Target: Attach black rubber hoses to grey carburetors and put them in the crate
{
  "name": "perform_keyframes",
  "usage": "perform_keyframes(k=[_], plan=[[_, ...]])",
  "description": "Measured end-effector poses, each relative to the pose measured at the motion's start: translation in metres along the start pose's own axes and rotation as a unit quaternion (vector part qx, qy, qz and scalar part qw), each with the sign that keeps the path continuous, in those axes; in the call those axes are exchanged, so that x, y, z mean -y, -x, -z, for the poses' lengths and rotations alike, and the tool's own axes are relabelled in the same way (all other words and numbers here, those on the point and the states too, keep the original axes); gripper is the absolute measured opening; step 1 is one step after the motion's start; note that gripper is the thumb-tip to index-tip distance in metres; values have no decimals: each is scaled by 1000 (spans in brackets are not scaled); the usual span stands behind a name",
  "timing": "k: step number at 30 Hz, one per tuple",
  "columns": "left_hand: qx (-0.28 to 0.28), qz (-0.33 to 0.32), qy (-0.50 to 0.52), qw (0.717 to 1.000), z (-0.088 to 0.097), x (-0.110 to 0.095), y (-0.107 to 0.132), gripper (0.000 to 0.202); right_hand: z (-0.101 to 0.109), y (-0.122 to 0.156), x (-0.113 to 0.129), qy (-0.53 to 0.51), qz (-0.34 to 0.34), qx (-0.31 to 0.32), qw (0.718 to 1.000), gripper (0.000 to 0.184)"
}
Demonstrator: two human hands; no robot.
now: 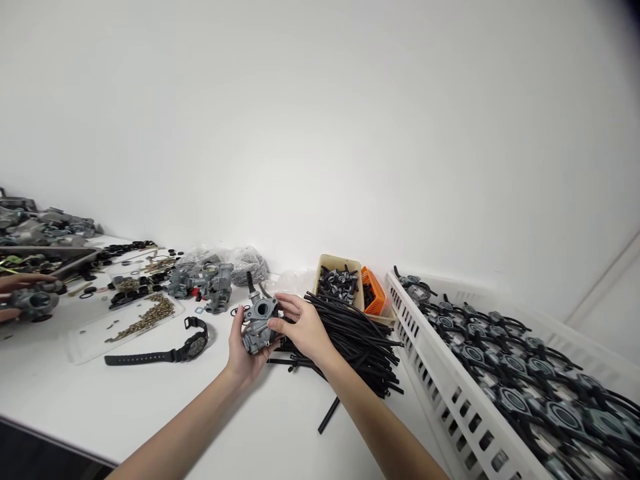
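A grey metal carburetor (258, 320) is held above the white table (165, 413), just left of a pile of short black rubber hoses (357, 343). My left hand (239, 350) cups it from below and behind, fingers closed round its body. My right hand (300, 327) grips its right side with fingers curled over the top. A black stub sticks up from the carburetor's top.
A black wristwatch (173, 350) lies left of my hands. More carburetors (207, 283), a clear tray of small brass parts (145, 319), a beige box of black clips (339, 280), an orange basket (374, 291) and a white crate (450, 393) of finished units surround me. Another person's hand (15, 293) works at far left.
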State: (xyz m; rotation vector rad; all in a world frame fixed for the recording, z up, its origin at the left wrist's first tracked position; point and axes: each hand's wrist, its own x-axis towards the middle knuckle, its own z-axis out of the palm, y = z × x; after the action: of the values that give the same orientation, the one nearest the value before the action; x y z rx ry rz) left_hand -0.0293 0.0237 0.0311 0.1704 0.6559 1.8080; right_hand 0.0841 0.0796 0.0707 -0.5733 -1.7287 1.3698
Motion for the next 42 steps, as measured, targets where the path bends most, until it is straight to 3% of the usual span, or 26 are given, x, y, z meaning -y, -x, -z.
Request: perform_keyframes(k=[6,12,18,30,36,42], plan=[[27,30,-22,999,0,-1,1,63,11,1,9,24,-6,68,997,86],[60,59,-53,995,1,0,4,74,16,1,11,-74,-76,126,986,121],[112,78,-80,988,1,0,7,82,19,3,9,-125,-72,166,975,125],[138,98,-95,981,8,4,-1,72,25,2,6,-120,-61,230,964,126],[129,90,-87,984,10,8,-3,57,33,5,9,-55,-51,248,966,125],[127,82,-87,985,6,8,-1,42,40,2,7,-56,-66,240,967,126]])
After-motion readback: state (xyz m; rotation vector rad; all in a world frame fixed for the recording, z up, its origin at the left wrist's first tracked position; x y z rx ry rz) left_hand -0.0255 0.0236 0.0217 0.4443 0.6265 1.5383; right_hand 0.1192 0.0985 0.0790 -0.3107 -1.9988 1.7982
